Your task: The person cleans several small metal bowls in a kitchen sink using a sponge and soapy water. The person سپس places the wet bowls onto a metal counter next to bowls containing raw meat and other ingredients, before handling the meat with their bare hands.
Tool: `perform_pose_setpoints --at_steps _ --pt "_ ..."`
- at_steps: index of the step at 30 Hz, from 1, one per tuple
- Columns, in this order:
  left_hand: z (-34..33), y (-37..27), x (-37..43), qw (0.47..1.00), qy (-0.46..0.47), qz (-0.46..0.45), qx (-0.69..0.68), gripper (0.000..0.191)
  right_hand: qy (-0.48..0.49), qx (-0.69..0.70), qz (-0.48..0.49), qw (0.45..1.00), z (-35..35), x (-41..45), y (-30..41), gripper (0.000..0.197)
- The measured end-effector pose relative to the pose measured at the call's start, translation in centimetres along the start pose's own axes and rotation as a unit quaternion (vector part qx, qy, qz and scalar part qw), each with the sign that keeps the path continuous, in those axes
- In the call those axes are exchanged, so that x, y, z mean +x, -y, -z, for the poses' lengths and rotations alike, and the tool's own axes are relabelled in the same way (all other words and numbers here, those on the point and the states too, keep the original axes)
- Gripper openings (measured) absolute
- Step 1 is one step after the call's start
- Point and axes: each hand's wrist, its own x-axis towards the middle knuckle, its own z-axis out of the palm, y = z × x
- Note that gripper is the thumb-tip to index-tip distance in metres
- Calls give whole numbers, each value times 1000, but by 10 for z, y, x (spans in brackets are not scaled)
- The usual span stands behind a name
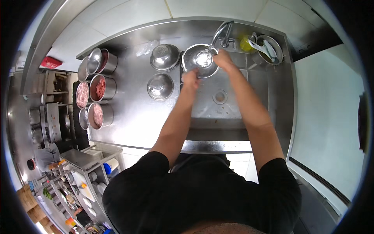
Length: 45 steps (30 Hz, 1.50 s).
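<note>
A round stainless-steel bowl (191,57) is tilted under the tap (217,33) at the back of the steel sink (204,96), and water seems to run into it. My right hand (223,59) grips the bowl's right rim. At its lower left edge, my left hand (191,78) is blurred; its fingers reach over the rim, and I cannot tell whether they hold it. Left of the sink, a stack of upturned steel bowls (165,57) stands behind a single upturned steel bowl (160,87) on the counter.
Several steel pots, including one with raw meat (98,115), line the counter's left end. A clear plastic bag (147,48) lies behind the bowls. Right of the tap are a yellow bottle (246,44) and a steel pot (273,44) with a white-handled brush. Other people work at lower left.
</note>
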Motion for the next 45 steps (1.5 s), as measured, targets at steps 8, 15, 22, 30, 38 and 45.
perform_pose_setpoints --at_steps 8,15,22,30,38,45 --pt "24 -18 -29 967 144 -179 112 42 30 -196 10 980 24 -13 44 66" --pt "22 -26 -30 922 37 -344 172 60 98 34 -81 991 -9 0 -27 71" --pt "27 -50 -49 834 89 -289 461 61 95 -226 128 961 0 -14 42 68" --pt "27 -85 -13 929 173 -133 298 44 6 -217 313 925 12 -25 81 44" --pt "-23 -59 -2 935 238 -104 243 45 100 82 133 983 19 -16 51 25" --pt "-61 -67 40 713 174 -444 514 45 -231 -97 213 944 34 -48 -4 36"
